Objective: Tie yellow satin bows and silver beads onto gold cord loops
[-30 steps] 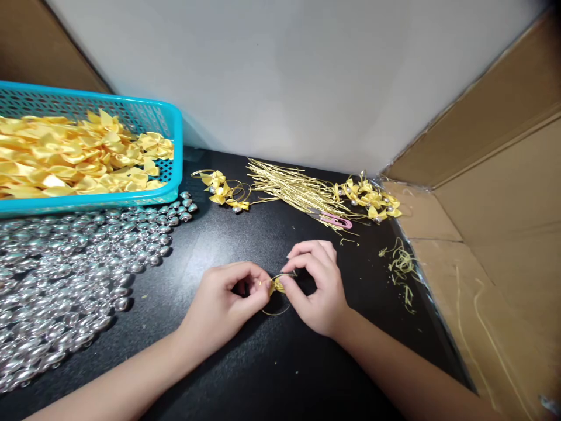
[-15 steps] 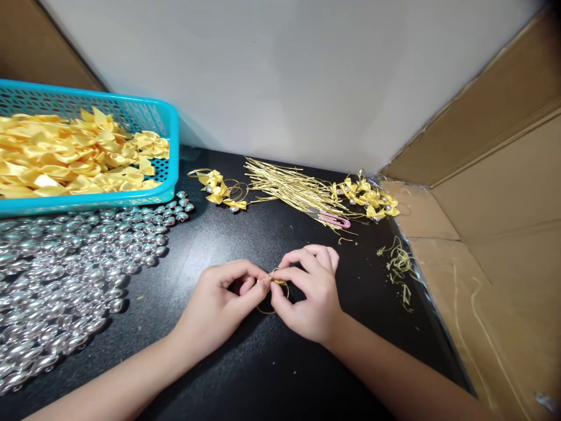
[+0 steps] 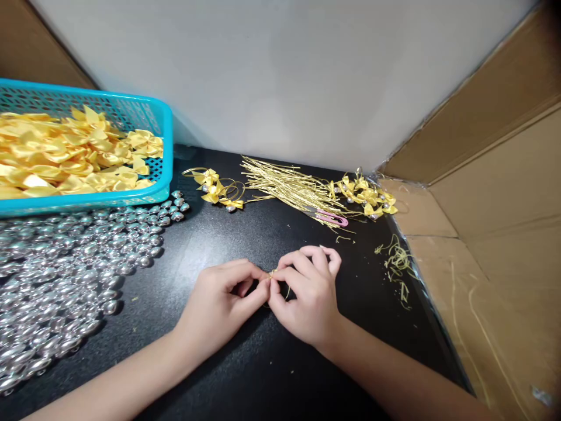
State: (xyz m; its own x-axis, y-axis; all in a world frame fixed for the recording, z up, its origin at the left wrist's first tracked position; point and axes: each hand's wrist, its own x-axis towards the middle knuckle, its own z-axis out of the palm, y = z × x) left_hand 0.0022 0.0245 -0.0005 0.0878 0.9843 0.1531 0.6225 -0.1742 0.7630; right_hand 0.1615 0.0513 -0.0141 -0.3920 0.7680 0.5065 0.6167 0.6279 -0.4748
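Observation:
My left hand [image 3: 225, 295] pinches a loop of thin gold cord [image 3: 288, 292] between thumb and forefinger. From the other side, my right hand [image 3: 309, 292] pinches the same cord, its fingertips meeting those of the left. Most of the loop and whatever is at its knot are hidden by my fingers. Beyond the hands lie a few yellow ribbon bows with silver beads and cord loops [image 3: 214, 190]. A bundle of gold cord lengths [image 3: 284, 184] is farther back, with small pink-handled snips [image 3: 332, 218] on its near edge.
A turquoise basket [image 3: 166, 152] of yellow bows [image 3: 65, 155] stands at back left. Silver beads [image 3: 74, 269] cover the table's left side. Finished-looking bow pieces [image 3: 366, 196] and cord scraps [image 3: 398, 263] lie right, beside cardboard [image 3: 438, 210]. A white wall [image 3: 284, 76] bounds the back.
My fingertips have drawn closer together over the cord, and less of the loop and of the yellow bit shows. The whole view has shifted slightly.

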